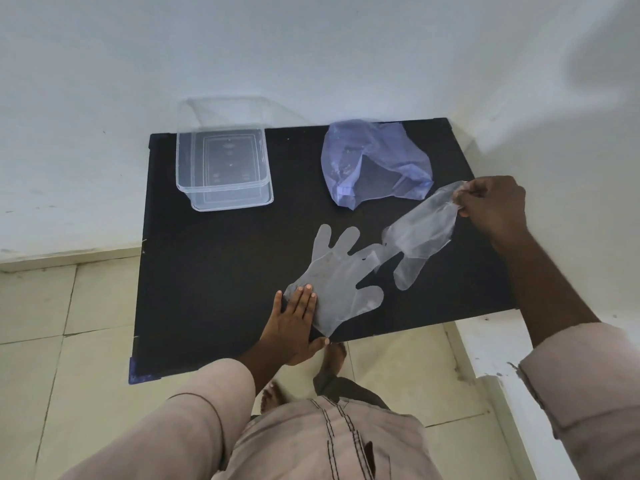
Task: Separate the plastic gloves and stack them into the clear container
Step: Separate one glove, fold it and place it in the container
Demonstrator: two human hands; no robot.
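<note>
A clear plastic glove (341,277) lies flat on the black table (214,271), fingers pointing away from me. My left hand (294,322) presses flat on its cuff end near the table's front edge. My right hand (491,206) pinches the cuff of a second clear glove (420,230) and holds it lifted to the right. The finger ends of the second glove still touch the fingers of the flat one. The clear container (225,168) stands at the table's back left, with nothing visible inside.
A crumpled bluish plastic bag (374,161) lies at the back right of the table. White walls stand behind and to the right. Tiled floor and my feet show below the table's front edge.
</note>
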